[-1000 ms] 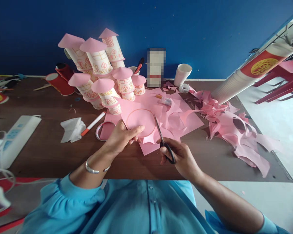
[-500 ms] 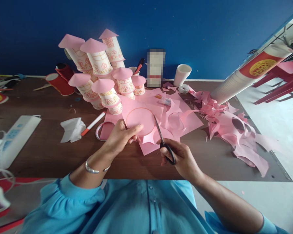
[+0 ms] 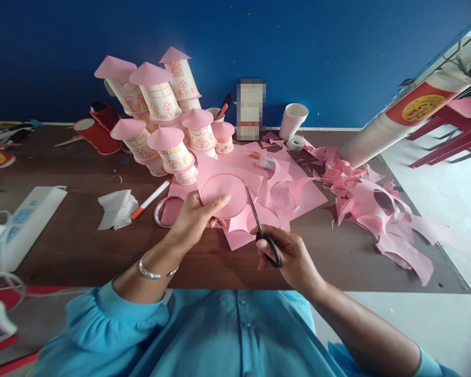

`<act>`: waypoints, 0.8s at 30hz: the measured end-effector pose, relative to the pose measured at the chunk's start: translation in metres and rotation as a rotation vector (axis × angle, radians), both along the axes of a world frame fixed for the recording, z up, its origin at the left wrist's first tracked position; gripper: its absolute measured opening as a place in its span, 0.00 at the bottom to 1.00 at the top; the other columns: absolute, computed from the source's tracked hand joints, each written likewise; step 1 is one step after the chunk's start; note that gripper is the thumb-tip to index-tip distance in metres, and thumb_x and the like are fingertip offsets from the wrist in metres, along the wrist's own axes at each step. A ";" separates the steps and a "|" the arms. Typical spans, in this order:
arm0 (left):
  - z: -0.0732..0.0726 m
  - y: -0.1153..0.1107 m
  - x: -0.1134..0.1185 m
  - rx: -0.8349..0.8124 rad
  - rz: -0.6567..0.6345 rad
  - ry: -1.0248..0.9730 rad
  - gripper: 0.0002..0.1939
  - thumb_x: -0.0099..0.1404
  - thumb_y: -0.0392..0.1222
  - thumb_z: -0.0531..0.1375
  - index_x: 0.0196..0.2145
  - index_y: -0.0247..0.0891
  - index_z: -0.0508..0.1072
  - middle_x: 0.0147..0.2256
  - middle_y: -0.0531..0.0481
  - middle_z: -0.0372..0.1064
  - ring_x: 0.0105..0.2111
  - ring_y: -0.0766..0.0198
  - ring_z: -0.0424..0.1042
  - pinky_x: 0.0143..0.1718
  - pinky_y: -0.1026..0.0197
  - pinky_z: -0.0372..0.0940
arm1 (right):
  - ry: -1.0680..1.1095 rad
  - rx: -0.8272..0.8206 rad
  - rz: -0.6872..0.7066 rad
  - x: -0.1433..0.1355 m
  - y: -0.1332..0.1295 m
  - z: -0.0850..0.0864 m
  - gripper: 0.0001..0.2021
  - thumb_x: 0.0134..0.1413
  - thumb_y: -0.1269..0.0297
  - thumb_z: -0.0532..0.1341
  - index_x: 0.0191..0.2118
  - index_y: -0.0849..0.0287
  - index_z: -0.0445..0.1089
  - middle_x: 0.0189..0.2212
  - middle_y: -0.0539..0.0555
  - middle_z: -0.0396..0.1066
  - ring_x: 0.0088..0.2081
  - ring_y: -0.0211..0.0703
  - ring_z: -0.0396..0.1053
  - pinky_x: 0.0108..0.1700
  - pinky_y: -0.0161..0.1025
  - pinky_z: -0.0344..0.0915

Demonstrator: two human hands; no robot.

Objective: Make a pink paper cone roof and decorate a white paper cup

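Observation:
My left hand (image 3: 198, 214) pinches a piece of pink paper (image 3: 235, 188) with a circle drawn on it, thumb on top inside the outline. My right hand (image 3: 288, 248) is closed round the black handles of a pair of scissors (image 3: 255, 207). The blades point away from me and meet the paper at the right side of the circle. Under the held piece lie more pink sheets (image 3: 312, 193), some with round cut-outs. Just left of my left hand, a roll of tape (image 3: 156, 213) rests on the table.
Paper-cup towers (image 3: 157, 99) with pink cone roofs stand at the back left. Pink scraps (image 3: 392, 230) heap at the right beside a leaning stack of cups (image 3: 371, 133). A marker (image 3: 151, 199), crumpled tissue (image 3: 118, 209) and power strip (image 3: 27, 225) lie on the left.
The held paper has shifted very slightly, and the scissors' handles have moved a little left and toward me. Both hands keep their hold.

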State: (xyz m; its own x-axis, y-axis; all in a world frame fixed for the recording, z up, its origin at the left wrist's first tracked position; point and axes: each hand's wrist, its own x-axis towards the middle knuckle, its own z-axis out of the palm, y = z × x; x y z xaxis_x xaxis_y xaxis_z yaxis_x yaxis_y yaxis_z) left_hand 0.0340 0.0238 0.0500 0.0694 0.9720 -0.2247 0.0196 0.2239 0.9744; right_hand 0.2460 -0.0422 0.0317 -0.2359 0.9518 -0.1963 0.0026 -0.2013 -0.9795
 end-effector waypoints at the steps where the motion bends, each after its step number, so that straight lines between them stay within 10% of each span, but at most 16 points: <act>1: 0.000 0.000 0.000 -0.003 0.000 0.007 0.18 0.59 0.54 0.69 0.24 0.39 0.71 0.19 0.55 0.65 0.16 0.69 0.64 0.20 0.65 0.63 | -0.007 -0.006 -0.007 0.000 0.000 0.000 0.25 0.57 0.39 0.68 0.41 0.60 0.77 0.18 0.46 0.67 0.19 0.37 0.68 0.25 0.35 0.67; 24: 0.002 0.000 -0.006 0.000 -0.040 0.101 0.19 0.58 0.51 0.69 0.22 0.40 0.66 0.19 0.56 0.60 0.17 0.71 0.57 0.15 0.66 0.53 | -0.022 -0.040 -0.014 0.000 0.003 0.005 0.23 0.54 0.42 0.71 0.40 0.60 0.79 0.17 0.46 0.67 0.19 0.37 0.68 0.24 0.34 0.65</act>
State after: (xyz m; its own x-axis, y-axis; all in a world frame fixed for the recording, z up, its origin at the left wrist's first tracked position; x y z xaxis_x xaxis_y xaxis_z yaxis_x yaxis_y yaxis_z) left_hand 0.0280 0.0239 0.0517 0.0851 0.9689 -0.2325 0.1262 0.2210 0.9671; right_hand 0.2463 -0.0394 0.0367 -0.2179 0.9463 -0.2389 0.0210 -0.2402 -0.9705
